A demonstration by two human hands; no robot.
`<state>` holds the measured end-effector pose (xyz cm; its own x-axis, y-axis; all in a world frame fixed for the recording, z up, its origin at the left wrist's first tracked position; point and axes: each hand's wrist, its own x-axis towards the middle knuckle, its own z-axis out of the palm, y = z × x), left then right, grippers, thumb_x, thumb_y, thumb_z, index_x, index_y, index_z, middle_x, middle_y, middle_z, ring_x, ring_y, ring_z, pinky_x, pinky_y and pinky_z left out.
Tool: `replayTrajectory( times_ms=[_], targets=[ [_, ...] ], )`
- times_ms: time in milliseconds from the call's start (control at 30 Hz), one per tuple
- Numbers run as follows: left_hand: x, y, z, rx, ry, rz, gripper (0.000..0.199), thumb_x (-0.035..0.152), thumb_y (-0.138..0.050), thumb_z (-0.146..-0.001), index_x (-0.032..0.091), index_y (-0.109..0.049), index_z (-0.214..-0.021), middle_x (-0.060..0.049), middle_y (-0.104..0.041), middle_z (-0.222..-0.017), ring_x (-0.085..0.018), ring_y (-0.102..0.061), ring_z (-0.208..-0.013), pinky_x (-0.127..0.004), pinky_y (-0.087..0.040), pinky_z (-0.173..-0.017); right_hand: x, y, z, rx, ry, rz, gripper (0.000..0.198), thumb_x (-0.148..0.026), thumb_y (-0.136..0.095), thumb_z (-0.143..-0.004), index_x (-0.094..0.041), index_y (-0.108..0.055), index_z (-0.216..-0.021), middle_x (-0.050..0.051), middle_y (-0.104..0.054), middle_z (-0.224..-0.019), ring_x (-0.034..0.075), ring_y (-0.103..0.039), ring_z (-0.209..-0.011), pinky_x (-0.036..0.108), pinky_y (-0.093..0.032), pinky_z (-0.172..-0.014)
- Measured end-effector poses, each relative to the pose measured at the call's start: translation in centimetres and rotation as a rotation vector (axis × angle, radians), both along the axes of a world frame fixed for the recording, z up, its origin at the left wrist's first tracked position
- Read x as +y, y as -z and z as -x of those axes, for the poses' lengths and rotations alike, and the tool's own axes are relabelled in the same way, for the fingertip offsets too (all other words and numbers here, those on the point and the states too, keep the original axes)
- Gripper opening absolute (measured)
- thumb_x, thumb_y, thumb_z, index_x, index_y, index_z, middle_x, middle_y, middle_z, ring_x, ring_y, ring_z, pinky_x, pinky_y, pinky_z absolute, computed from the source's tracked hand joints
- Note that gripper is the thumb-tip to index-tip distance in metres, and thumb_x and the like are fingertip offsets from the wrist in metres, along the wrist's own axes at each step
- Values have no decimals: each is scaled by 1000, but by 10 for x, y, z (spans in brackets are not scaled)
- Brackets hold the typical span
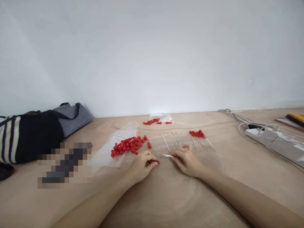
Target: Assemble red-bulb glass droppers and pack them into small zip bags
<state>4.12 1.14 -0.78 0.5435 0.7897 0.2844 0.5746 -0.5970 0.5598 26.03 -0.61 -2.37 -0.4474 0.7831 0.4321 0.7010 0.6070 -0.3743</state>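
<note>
Between the thumb and fingers of my left hand [142, 164] is a red bulb-shaped cap [154, 161], partly covered by the fingertips. My right hand [188, 161] pinches a short, thin, clear tube [167, 155] that points left toward the cap, with a small gap between them. Just beyond both hands lies a row of pale thin sticks [163, 143], side by side. To their right, several sticks bear red caps [197, 134] at their far ends. A pile of loose red caps [128, 145] rests on a clear plastic bag [108, 155] left of the row.
Farther back lie more red caps [152, 121] beside a small plastic bag [159, 116] with clear pieces. A dark bag with a striped part [38, 134] stands at left, near a blurred-out dark object [67, 164]. At right are a white power strip [277, 144] and cables [234, 117].
</note>
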Motion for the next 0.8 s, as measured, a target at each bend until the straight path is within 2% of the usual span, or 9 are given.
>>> replayTrajectory(
  times_ms=[267, 567, 800],
  targets=[
    [1, 4, -6, -164, -33, 102, 10, 24, -45, -81, 17, -53, -81, 1, -57, -73, -13, -52, -66, -23, -41, -61, -7, 2, 18, 137, 5, 23, 13, -20, -41, -83, -19, -53, -78, -2, -59, -68, 10, -48, -60, 32, -26, -76],
    [1, 14, -7, -249, -74, 139, 12, 27, -48, -80, 17, -54, -85, 0, -60, -75, -14, -54, -67, -24, -42, -61, -10, 5, 24, 182, 0, 0, 14, -21, -42, -82, -18, -53, -74, -2, -55, -62, 10, -47, -59, 29, -28, -70],
    [-1, 19, -7, -244, -87, 145, 15, 28, -48, -80, 17, -57, -84, 0, -60, -73, -14, -54, -65, -24, -42, -59, -9, 0, 20, 126, -65, -24, 15, -17, -42, -83, -17, -56, -80, -1, -58, -69, 9, -48, -61, 29, -24, -69]
  ],
)
